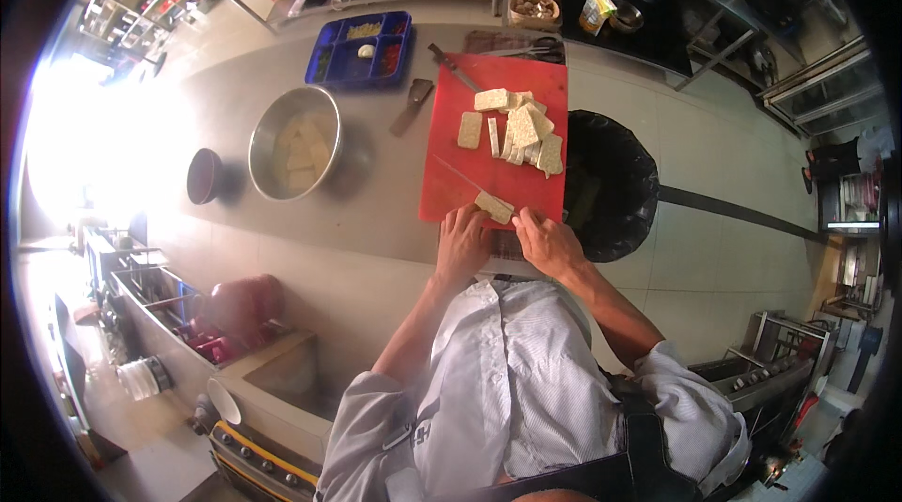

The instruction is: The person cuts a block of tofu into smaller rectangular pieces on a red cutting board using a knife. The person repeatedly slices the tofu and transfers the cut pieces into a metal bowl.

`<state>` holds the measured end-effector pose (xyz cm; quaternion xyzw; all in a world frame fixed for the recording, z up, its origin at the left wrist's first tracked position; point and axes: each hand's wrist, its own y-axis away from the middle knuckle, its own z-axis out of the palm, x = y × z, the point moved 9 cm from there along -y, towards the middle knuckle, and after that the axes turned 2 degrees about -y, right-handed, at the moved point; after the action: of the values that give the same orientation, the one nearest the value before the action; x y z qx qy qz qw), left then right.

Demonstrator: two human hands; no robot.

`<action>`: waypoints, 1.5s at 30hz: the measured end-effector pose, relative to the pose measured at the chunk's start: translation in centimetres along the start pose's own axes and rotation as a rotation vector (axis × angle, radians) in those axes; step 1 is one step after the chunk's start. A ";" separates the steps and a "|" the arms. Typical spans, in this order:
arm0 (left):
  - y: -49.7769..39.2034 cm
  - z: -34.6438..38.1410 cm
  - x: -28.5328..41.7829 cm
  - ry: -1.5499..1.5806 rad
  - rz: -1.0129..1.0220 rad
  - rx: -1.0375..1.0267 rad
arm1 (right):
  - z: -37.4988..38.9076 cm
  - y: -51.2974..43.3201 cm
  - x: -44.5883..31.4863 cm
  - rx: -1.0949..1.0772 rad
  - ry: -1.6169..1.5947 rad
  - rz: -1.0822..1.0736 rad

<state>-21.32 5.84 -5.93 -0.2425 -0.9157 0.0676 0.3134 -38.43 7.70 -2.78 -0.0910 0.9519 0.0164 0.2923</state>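
Near the close edge of a red cutting board [451,132], my left hand [464,238] steadies a pale, speckled tempeh block [495,207] with its fingertips. My right hand [548,241] is closed at the block's right end, gripping a knife whose handle is hidden in the fingers. The thin knife blade [461,174] runs along the block and points up-left over the board. Farther up the board lies a pile of cut tempeh slices [521,129], some flat and some on edge. One single tempeh slice [470,130] lies left of them.
Left on the steel table are a metal bowl [257,174] with pale pieces in liquid, a small brown bowl [204,176] and a blue compartment tray [338,51]. A second knife [454,67] crosses the board's far corner; a cleaver [412,107] lies beside it. A black-lined bin [616,185] stands right.
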 end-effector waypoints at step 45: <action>-3.0 1.0 0.0 -0.057 0.043 -0.006 | -1.7 -2.8 0.2 -0.046 -0.140 0.080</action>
<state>-23.19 3.21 -5.91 -0.2609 -0.9190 0.0787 0.2848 -39.02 4.74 -1.40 -0.0583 0.9314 0.0564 0.3548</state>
